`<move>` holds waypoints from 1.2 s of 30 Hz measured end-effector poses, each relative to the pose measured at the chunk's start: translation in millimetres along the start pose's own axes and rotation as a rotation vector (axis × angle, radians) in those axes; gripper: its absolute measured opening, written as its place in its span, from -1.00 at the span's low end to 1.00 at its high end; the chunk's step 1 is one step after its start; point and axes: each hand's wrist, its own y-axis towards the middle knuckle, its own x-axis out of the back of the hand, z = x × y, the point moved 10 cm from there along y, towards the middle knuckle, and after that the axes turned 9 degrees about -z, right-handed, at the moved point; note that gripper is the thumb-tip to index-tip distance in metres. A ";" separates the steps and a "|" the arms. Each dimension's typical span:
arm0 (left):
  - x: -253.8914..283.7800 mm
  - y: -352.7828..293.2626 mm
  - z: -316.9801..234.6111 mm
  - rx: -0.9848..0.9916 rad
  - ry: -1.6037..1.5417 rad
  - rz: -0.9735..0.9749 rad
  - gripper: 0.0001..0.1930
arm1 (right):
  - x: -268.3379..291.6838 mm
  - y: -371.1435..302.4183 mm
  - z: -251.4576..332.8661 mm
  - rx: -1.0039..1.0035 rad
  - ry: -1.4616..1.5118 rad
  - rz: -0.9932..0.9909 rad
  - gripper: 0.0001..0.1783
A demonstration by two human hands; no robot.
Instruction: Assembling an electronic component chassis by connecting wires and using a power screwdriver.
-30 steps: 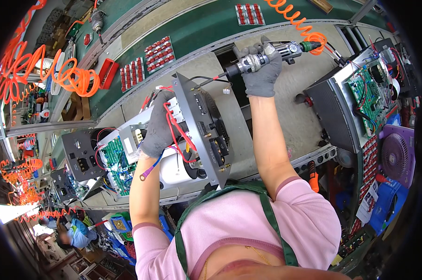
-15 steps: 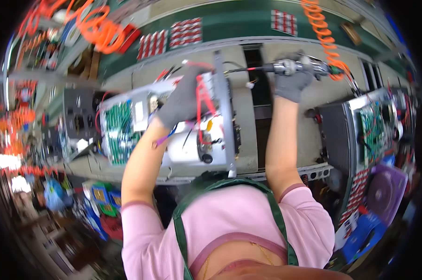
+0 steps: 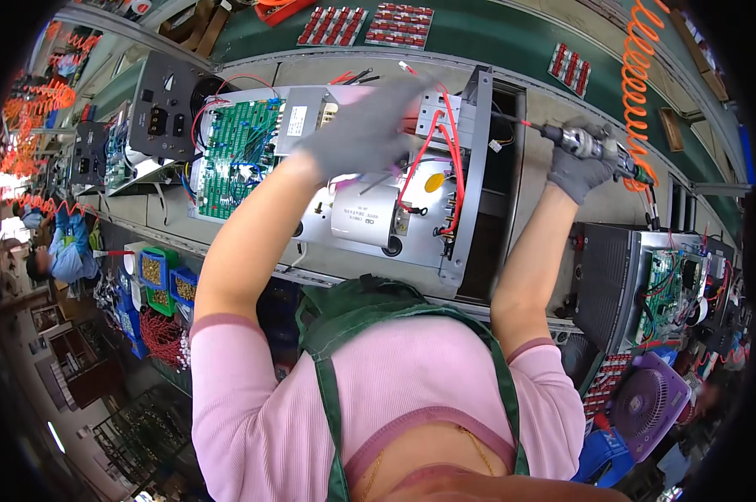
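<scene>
My left hand (image 3: 365, 134), in a grey glove, hangs over an opened metal chassis (image 3: 311, 233) and is smeared by motion. Its fingers point toward the chassis's right end; whether they hold anything is unclear. Wrapped in my gloved right hand (image 3: 580, 174) is a silver power screwdriver (image 3: 594, 147), its bit aimed left at the chassis's end plate (image 3: 476, 167). Inside the chassis are a green circuit board (image 3: 237, 151), a large white cylindrical capacitor (image 3: 364, 214), a yellow disc (image 3: 435, 181) and red wires (image 3: 456, 159) with ring terminals.
An orange coiled hose (image 3: 646, 92) drops to the screwdriver's back end. Further units stand at left (image 3: 156, 105) and right (image 3: 608, 272) along the line. Red-and-white component sheets (image 3: 399, 27) lie on the green strip (image 3: 487, 58) behind. A purple fan (image 3: 646, 406) sits low at right.
The view has shifted, so the chassis appears further right. My left hand has moved leftward from the red wires and end plate. The screwdriver has drawn away from the plate.
</scene>
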 end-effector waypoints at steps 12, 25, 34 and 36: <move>25.8 -158.5 56.1 0.203 0.742 -0.203 -0.75 | -40.7 -54.1 43.3 0.343 -0.145 -0.149 -0.72; 70.1 -135.7 25.8 0.402 -0.882 -0.418 -0.72 | -115.6 -97.4 34.2 0.326 -0.050 0.043 -0.47; 21.5 -68.8 -20.0 0.351 -1.427 -0.283 -0.71 | -176.9 -114.8 -44.4 0.192 0.053 0.161 -0.78; 17.6 -61.9 -24.3 0.355 -1.418 -0.300 -0.73 | -173.6 -111.8 -47.5 0.265 -0.041 0.071 -0.82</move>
